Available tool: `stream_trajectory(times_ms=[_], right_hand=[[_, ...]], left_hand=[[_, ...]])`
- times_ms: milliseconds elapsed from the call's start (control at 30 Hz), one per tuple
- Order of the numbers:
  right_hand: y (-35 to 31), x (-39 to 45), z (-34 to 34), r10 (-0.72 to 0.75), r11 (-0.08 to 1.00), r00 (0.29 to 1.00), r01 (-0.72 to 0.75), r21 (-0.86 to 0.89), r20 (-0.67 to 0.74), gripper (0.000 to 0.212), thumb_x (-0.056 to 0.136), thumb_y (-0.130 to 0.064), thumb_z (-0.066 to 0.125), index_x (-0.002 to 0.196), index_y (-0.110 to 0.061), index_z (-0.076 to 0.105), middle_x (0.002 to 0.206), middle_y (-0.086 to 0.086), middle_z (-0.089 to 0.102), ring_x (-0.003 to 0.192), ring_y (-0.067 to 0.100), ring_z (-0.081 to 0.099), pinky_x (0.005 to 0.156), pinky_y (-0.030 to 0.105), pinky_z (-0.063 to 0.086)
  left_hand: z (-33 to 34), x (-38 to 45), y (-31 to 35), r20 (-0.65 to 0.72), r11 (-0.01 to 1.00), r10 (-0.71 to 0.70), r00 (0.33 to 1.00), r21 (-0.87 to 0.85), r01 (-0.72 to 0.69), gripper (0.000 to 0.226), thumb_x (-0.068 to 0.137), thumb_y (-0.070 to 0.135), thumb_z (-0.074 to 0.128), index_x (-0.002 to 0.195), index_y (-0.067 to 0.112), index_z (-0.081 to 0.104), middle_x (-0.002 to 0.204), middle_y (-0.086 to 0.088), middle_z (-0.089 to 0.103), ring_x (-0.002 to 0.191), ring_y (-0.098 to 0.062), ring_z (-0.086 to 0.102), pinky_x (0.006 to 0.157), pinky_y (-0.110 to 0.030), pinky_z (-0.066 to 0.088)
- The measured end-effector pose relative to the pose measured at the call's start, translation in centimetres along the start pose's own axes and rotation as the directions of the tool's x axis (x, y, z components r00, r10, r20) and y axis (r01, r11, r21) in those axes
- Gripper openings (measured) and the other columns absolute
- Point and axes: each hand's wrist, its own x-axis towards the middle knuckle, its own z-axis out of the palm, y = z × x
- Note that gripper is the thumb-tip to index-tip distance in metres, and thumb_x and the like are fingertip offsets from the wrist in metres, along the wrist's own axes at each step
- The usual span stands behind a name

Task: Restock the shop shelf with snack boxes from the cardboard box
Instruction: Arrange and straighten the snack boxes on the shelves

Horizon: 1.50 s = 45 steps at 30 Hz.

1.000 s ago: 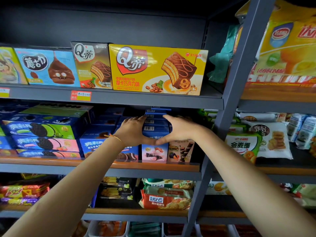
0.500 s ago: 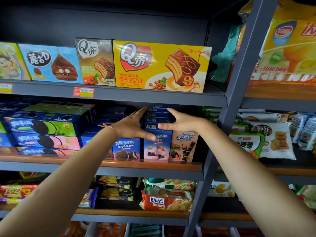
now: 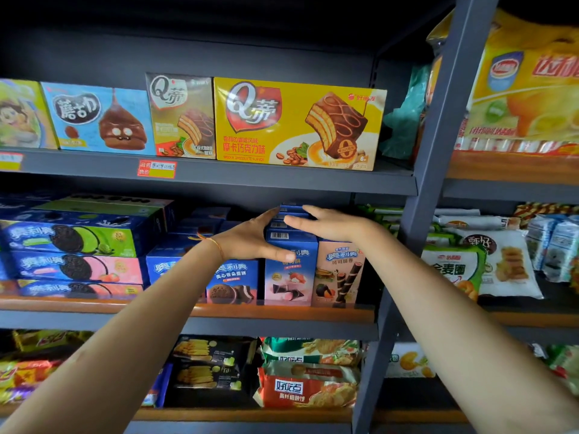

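Note:
A row of blue snack boxes [image 3: 289,277] stands one behind another on the middle shelf [image 3: 94,303], the front one showing pink cones. My left hand [image 3: 250,238] lies flat against the row's left side, fingers straight and pointing inward, thumb across the front box's upper face. My right hand [image 3: 329,225] rests on the top of the row from the right with straight fingers. Neither hand grips a box. A pink wafer-roll box [image 3: 338,274] stands just right of the row, a blue cookie box [image 3: 233,281] just left. The cardboard box is out of view.
Stacked long Oreo boxes [image 3: 72,242] fill the shelf's left part. The shelf above [image 3: 282,183] carries yellow pie boxes [image 3: 297,123]. A grey upright post [image 3: 419,198] bounds the bay on the right, with bagged snacks [image 3: 498,264] beyond it. Biscuit packs [image 3: 307,386] lie below.
My thumbs, which met in front of the box, have parted. Both hands slid up and back along the row, uncovering more of the front box's face. The view tilted slightly upward.

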Motion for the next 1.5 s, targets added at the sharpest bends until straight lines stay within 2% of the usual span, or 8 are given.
stream_trajectory(times_ms=[300,533,633,800,967,1100,1333,1500], right_hand=[[-0.1,0.9,0.5,0.012,1.000,1.000,-0.012,-0.028,-0.009,0.133,0.045,-0.107,0.021,0.156,-0.034,0.021,0.165,-0.002,0.016,0.151,0.023,0.020,0.120,0.050,0.022],[0.2,1.5,-0.4,0.019,0.998,1.000,-0.020,0.052,0.008,0.103,0.074,-0.090,0.038,0.158,-0.036,0.011,0.167,0.001,0.008,0.152,0.026,0.013,0.119,0.049,0.019],[0.0,2.2,-0.7,0.058,0.997,0.998,-0.059,0.053,0.019,0.106,0.069,-0.095,0.036,0.157,-0.040,0.012,0.166,0.000,0.010,0.152,0.026,0.014,0.119,0.050,0.019],[-0.3,3.3,-0.7,0.119,0.991,0.993,-0.120,0.062,0.012,0.130,0.046,-0.108,0.027,0.157,-0.040,0.012,0.166,-0.004,0.009,0.152,0.025,0.014,0.120,0.052,0.016],[-0.9,3.5,-0.2,0.107,0.994,0.994,-0.107,0.001,0.023,0.125,0.057,-0.105,0.022,0.158,-0.031,0.016,0.166,0.000,0.013,0.150,0.027,0.020,0.118,0.052,0.022],[-1.1,3.8,0.0,0.114,0.993,0.993,-0.114,0.031,-0.005,0.133,0.045,-0.109,0.023,0.154,-0.034,0.025,0.163,0.000,0.023,0.146,0.028,0.030,0.113,0.054,0.030],[-1.3,4.0,0.4,0.081,0.995,0.997,-0.081,0.051,0.000,0.134,0.042,-0.109,0.027,0.152,-0.034,0.029,0.161,0.001,0.029,0.141,0.027,0.038,0.110,0.050,0.036],[-1.5,4.1,0.4,0.073,0.995,0.997,-0.073,0.065,0.010,0.128,0.050,-0.106,0.030,0.155,-0.033,0.024,0.162,0.000,0.026,0.144,0.027,0.034,0.112,0.048,0.034]], left_hand=[[-0.1,0.0,-0.6,0.000,1.000,0.009,1.000,-0.017,-0.009,0.125,0.063,0.066,0.081,0.159,0.032,0.007,0.163,0.006,0.022,0.146,-0.017,0.028,0.119,-0.036,0.027],[-1.3,-0.1,-0.2,-0.018,1.000,-0.001,1.000,-0.001,0.001,0.139,0.052,0.082,0.075,0.159,0.027,0.004,0.165,0.004,0.017,0.149,-0.017,0.023,0.117,-0.032,0.023],[-1.5,0.1,0.0,0.018,1.000,-0.005,1.000,0.006,0.005,0.149,0.039,0.090,0.067,0.159,0.030,0.002,0.166,0.004,0.013,0.151,-0.018,0.019,0.121,-0.037,0.021],[-1.2,0.5,0.2,0.035,0.999,-0.007,0.999,0.032,0.006,0.140,0.045,0.087,0.064,0.159,0.029,0.005,0.166,0.003,0.011,0.151,-0.018,0.015,0.122,-0.038,0.019],[-0.9,0.5,0.1,0.040,0.999,-0.022,0.999,0.045,0.020,0.125,0.060,0.074,0.067,0.159,0.029,0.005,0.167,0.003,0.008,0.152,-0.018,0.011,0.122,-0.038,0.016],[-0.8,0.6,-0.2,0.047,0.999,-0.026,0.999,0.041,0.024,0.135,0.049,0.084,0.064,0.159,0.031,0.006,0.166,0.004,0.010,0.152,-0.018,0.013,0.123,-0.040,0.018],[-0.6,0.4,0.0,0.039,0.999,-0.035,0.999,0.042,0.034,0.118,0.067,0.069,0.066,0.159,0.026,0.006,0.166,0.003,0.011,0.152,-0.018,0.015,0.122,-0.037,0.018],[-0.7,0.6,-0.4,0.051,0.999,-0.035,0.998,0.031,0.034,0.129,0.059,0.081,0.070,0.159,0.030,0.007,0.166,0.004,0.015,0.150,-0.018,0.020,0.122,-0.039,0.022]])
